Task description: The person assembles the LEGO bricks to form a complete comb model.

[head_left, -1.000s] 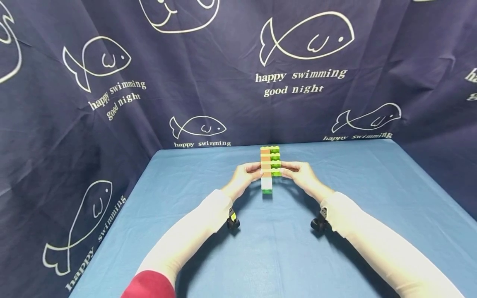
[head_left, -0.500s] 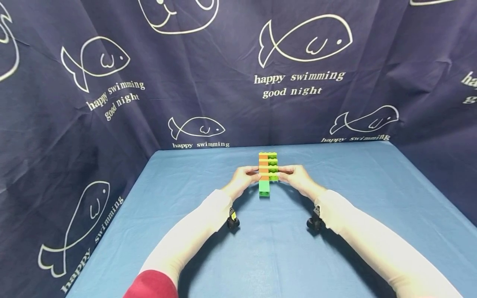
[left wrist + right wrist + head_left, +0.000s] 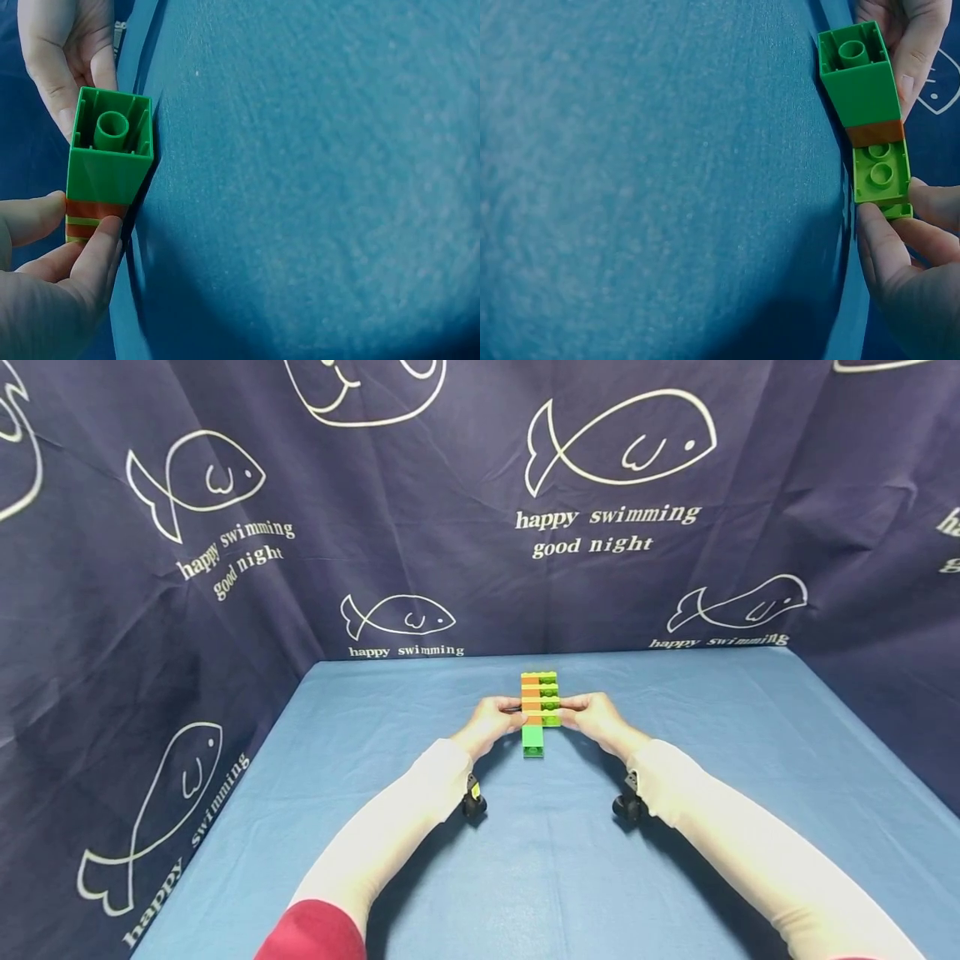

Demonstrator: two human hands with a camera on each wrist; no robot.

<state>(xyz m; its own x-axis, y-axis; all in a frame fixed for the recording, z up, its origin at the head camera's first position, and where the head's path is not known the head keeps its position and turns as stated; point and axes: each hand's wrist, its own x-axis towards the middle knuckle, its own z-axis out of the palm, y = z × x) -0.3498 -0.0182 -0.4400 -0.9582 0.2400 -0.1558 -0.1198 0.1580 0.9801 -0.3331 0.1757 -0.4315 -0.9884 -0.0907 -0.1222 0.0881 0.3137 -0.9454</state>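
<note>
A toy brick stack [image 3: 531,693] of orange layers alternating with lime-green bricks sits between both hands, toward the table's far side. At its near end is a taller green brick [image 3: 532,739], whose hollow underside faces the left wrist camera. My left hand [image 3: 491,724] pinches the orange side with thumb and fingers. From the other side, my right hand [image 3: 595,718] pinches the protruding lime-green bricks [image 3: 881,187]. Fingertips partly cover the orange bands in the left wrist view.
Blue cloth [image 3: 555,860] covers the table. A dark curtain [image 3: 465,510] printed with white fish and lettering hangs behind the table and along its sides. Small black cameras are strapped under both wrists.
The stack's far end has come down and toward me, and its tilt has changed, so the green brick's face no longer glares white. Both hands keep their grip; the right has shifted slightly left.
</note>
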